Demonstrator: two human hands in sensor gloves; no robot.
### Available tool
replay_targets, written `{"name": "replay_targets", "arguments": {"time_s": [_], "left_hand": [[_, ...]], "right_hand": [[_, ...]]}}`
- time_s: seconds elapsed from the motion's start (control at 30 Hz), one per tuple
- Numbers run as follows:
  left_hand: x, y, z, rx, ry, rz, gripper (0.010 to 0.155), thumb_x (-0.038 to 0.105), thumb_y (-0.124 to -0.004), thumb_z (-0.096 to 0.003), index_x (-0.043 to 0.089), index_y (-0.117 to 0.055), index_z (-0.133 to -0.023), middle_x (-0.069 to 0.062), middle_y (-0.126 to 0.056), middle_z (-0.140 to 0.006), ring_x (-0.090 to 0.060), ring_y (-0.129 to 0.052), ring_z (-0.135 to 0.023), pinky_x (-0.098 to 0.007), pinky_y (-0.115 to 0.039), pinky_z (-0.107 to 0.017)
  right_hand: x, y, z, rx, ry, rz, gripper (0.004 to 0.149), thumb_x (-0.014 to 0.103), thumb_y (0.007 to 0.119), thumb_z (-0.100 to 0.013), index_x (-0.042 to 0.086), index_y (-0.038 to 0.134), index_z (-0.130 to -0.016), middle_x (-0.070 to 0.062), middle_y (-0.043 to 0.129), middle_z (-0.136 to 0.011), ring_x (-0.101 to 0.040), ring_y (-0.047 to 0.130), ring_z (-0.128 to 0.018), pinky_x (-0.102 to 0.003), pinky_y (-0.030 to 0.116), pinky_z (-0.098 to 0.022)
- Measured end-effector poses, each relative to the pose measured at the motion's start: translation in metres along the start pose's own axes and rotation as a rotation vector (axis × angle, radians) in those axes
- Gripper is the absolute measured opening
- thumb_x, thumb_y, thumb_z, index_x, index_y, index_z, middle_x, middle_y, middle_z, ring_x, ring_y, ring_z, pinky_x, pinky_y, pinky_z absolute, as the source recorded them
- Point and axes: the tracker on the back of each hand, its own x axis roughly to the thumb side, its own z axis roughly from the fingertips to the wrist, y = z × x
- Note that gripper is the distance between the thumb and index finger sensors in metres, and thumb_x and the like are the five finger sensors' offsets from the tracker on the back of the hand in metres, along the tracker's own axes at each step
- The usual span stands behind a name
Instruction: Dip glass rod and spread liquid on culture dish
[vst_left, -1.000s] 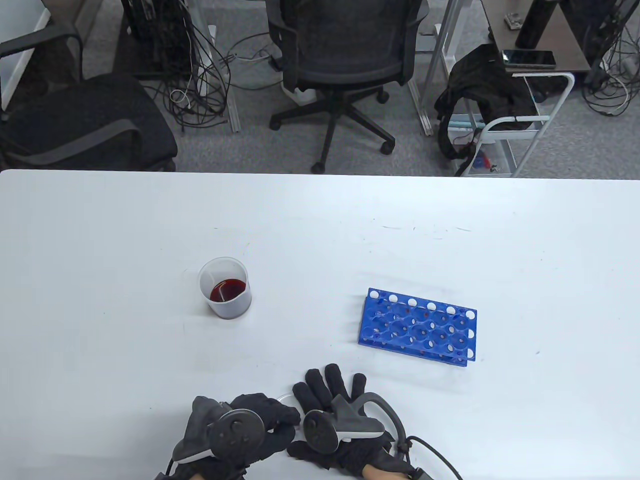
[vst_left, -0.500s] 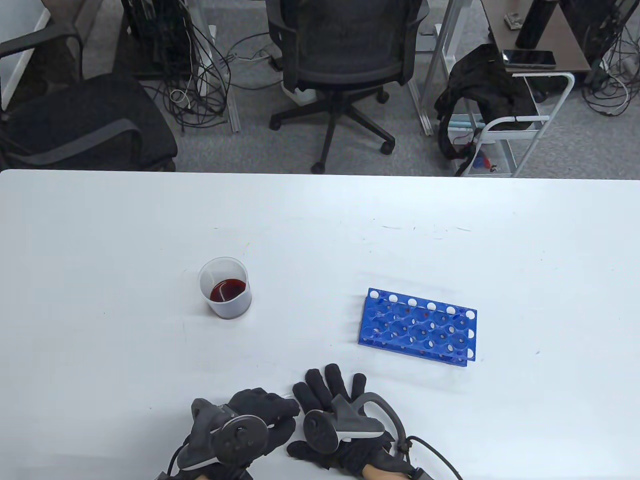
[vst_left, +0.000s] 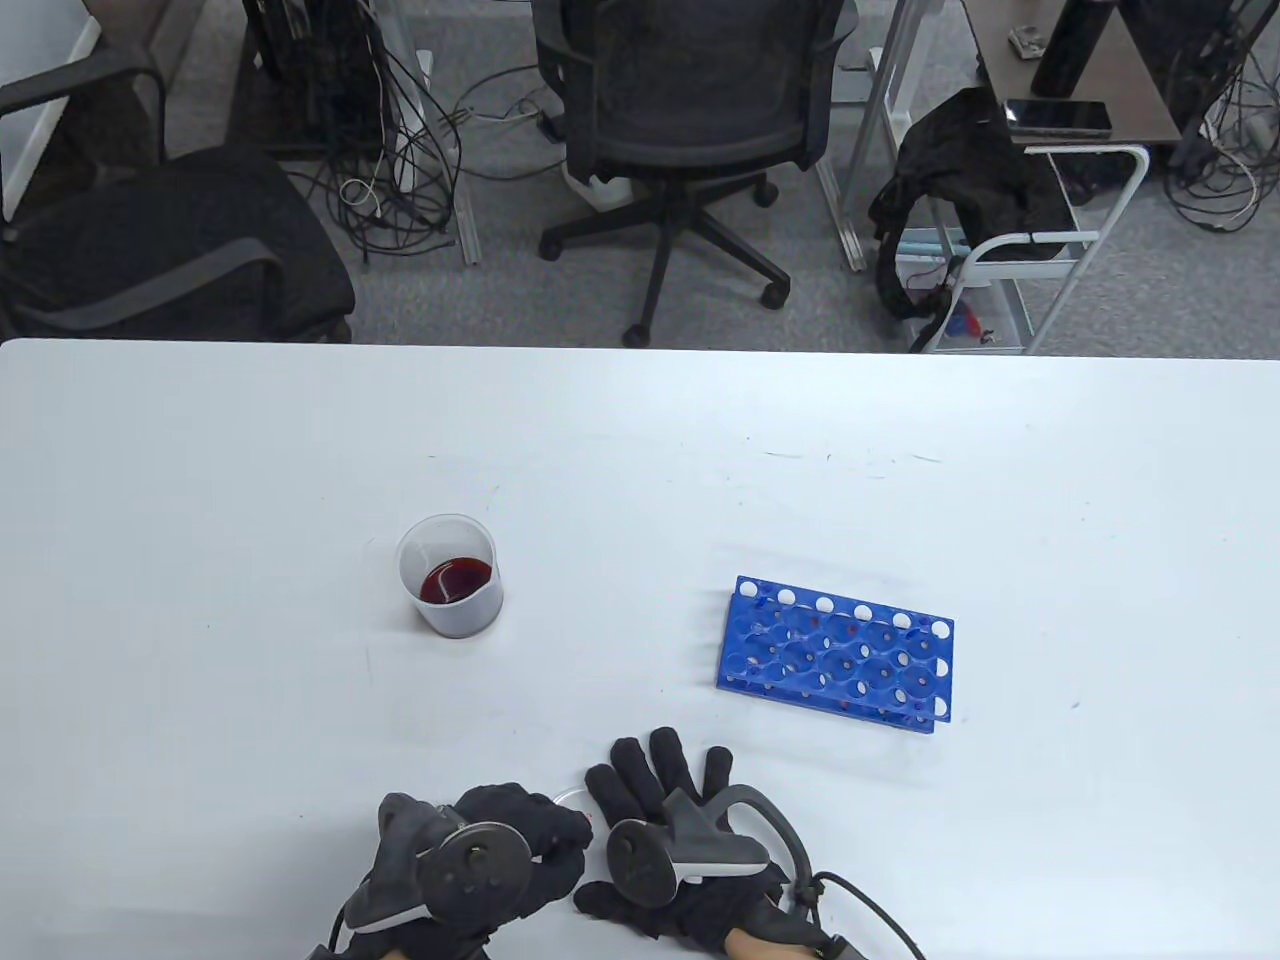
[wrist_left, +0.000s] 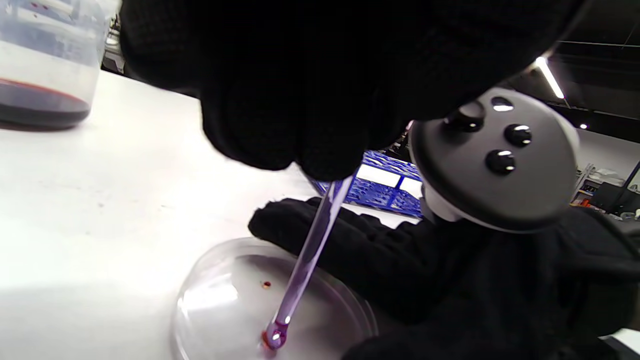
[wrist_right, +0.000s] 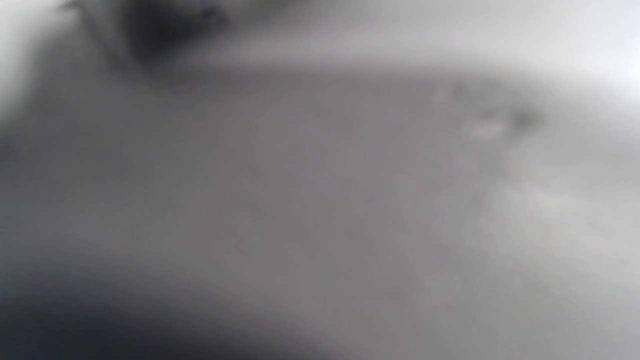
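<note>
Near the table's front edge, the left hand is gripping the glass rod in its closed fingers, holding it slanted downward so that its rounded, red-wetted tip is touching the floor of the culture dish. A small red speck is sitting on the dish near the rod. The right hand is lying flat with fingers spread just beside the dish, probably steadying its rim, though the contact itself is hidden. The right wrist view is showing only grey blur. The beaker of red liquid is standing farther back on the left, well apart from the blue tube rack on the right.
</note>
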Motion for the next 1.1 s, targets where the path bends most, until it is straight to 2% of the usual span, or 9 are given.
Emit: {"name": "replay_targets", "arguments": {"time_s": [0.27, 0.73, 1.1], "left_hand": [[0.0041, -0.0037, -0.0001, 0.01, -0.02, 0.016, 0.037, 0.049, -0.091, -0.0447, 0.026, -0.098, -0.073, 0.003, -0.109, -0.065, -0.025, -0.111, -0.051, -0.035, -0.095, -0.043], [0.0054, -0.0051, 0.0, 0.116, 0.025, -0.067, 0.038, 0.049, -0.091, -0.0445, 0.027, -0.098, -0.075, 0.003, -0.108, -0.066, -0.025, -0.111, -0.052, -0.035, -0.095, -0.043], [0.003, 0.0019, -0.0002, 0.076, 0.049, -0.069, 0.037, 0.049, -0.091, -0.0444, 0.026, -0.099, -0.072, 0.002, -0.109, -0.063, -0.026, -0.111, -0.049, -0.036, -0.095, -0.042]], "right_hand": [[0.0, 0.0, 0.0, 0.0, 0.0, 0.0, 0.102, 0.077, 0.029, -0.055, 0.006, -0.026, -0.104, -0.028, -0.025, -0.107, -0.06, -0.02, -0.092, -0.086, 0.004, -0.055], [-0.0001, 0.0001, -0.0005, 0.001, 0.0, 0.0, 0.102, 0.077, 0.029, -0.055, 0.006, -0.026, -0.104, -0.028, -0.025, -0.107, -0.06, -0.02, -0.092, -0.086, 0.004, -0.055], [-0.0002, 0.0001, -0.0004, 0.001, 0.0, 0.0, 0.102, 0.077, 0.029, -0.055, 0.006, -0.026, -0.104, -0.028, -0.025, -0.107, -0.06, -0.02, -0.092, -0.086, 0.004, -0.055]]}}
